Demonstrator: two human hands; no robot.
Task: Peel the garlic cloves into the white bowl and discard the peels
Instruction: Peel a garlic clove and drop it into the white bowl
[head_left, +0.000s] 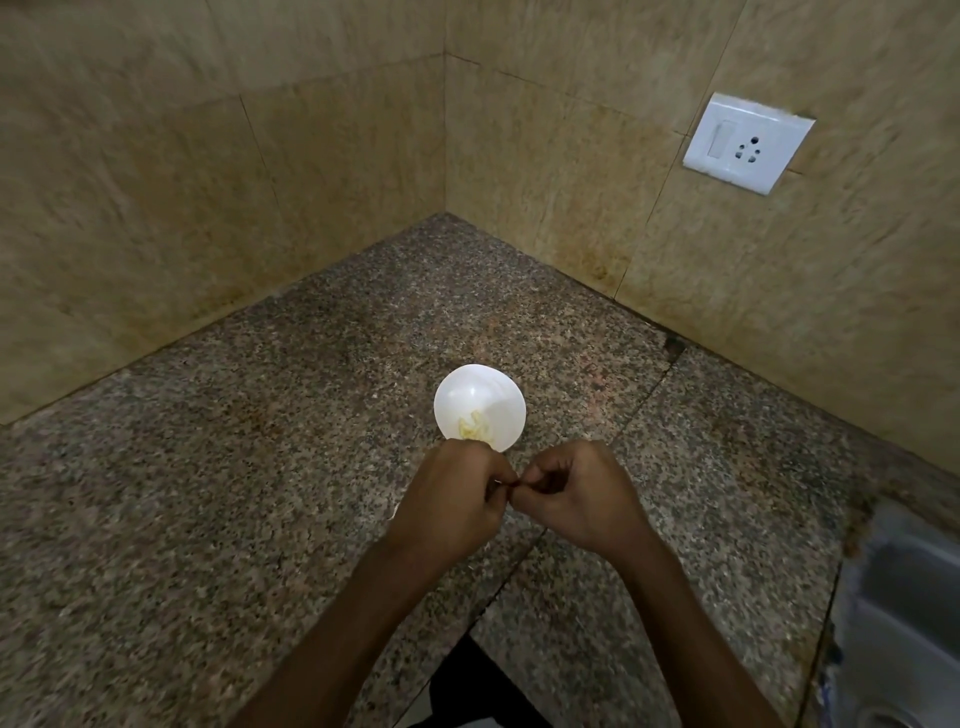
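Garlic clove, barely showing, is being pinched between the curled fingertips of the left hand and the right hand, above the desk. Advisably, one hand is steadying while the other is stripping skin in short pulls. Just beyond, the white bowl is holding peeled pieces and awaiting this one.

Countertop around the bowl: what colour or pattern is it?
The countertop is speckled granite, grey-brown with pinkish patches, seen best in the head view.
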